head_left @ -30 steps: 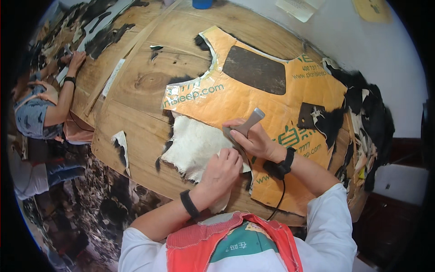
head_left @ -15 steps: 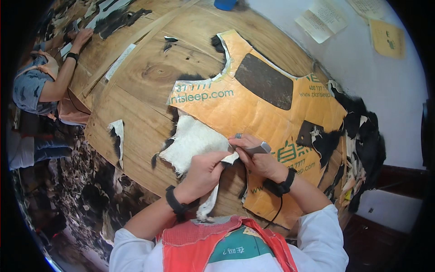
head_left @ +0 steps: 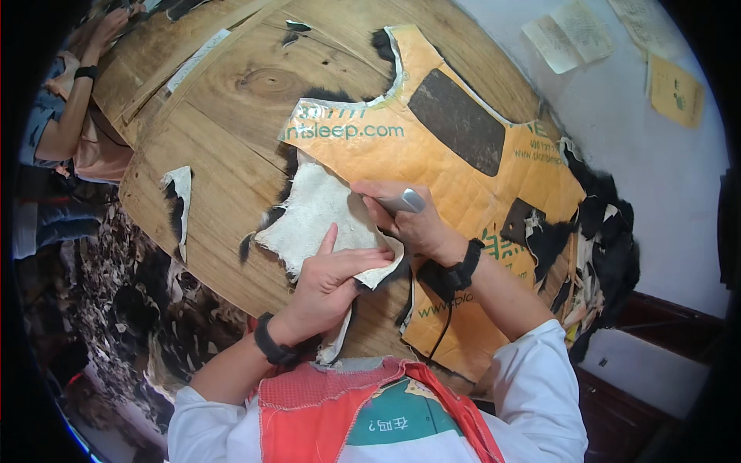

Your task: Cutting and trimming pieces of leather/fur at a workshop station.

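A pale hide piece, skin side up with black fur at its edges, lies partly beneath a large orange vest-shaped pattern. My left hand rests on the hide's near part, fingers stretched out and one pointing away from me, beside a curled flap. From below that hand a narrow strip of hide hangs toward me. Closed round a silver-handled knife, my right hand is at the pattern's lower left edge. The blade is hidden by the fingers.
A dark rectangular plate and a smaller dark block lie on the pattern. Black fur scraps are heaped along the right side. A loose offcut lies on the wooden table. Another person's arm is at far left.
My left hand has let go of its pinch on the strip's end and flattened onto the hide. My right hand has moved up and left with the knife. The whole view has shifted a little.
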Motion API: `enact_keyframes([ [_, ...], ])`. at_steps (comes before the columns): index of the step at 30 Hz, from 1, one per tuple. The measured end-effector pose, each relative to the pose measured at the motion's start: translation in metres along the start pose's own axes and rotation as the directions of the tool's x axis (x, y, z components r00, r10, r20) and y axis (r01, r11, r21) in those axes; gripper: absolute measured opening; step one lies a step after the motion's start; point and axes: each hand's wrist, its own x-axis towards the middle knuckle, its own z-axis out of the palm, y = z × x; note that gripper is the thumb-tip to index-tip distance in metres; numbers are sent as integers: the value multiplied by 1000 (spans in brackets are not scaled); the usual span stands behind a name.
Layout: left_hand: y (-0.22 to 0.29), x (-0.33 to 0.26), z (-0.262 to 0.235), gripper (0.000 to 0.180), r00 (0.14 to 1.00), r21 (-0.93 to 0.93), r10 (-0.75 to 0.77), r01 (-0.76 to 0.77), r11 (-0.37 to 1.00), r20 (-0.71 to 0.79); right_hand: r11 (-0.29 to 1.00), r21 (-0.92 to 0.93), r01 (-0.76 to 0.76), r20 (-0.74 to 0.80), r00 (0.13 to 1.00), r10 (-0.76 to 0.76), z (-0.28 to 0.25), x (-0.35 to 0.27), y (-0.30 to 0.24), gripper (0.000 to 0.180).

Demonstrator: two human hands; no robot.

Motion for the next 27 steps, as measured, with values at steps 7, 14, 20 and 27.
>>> enact_keyframes([
  [7,-2,2,-5,41,999,-120,-32,36,992,35,991,-59,117,0,993,-117,4,18,6,23],
  [14,11,-6,-17,24,998,-282,36,-21,959,50,978,-81,195,5,981,-195,26,64,16,16],
  [20,28,-15,-28,17,997,-319,66,-71,945,-27,977,-16,211,-34,977,-212,42,96,13,14],
  [27,51,-25,-31,22,955,-338,270,-216,916,121,973,-221,72,102,993,-50,41,114,3,21],
])
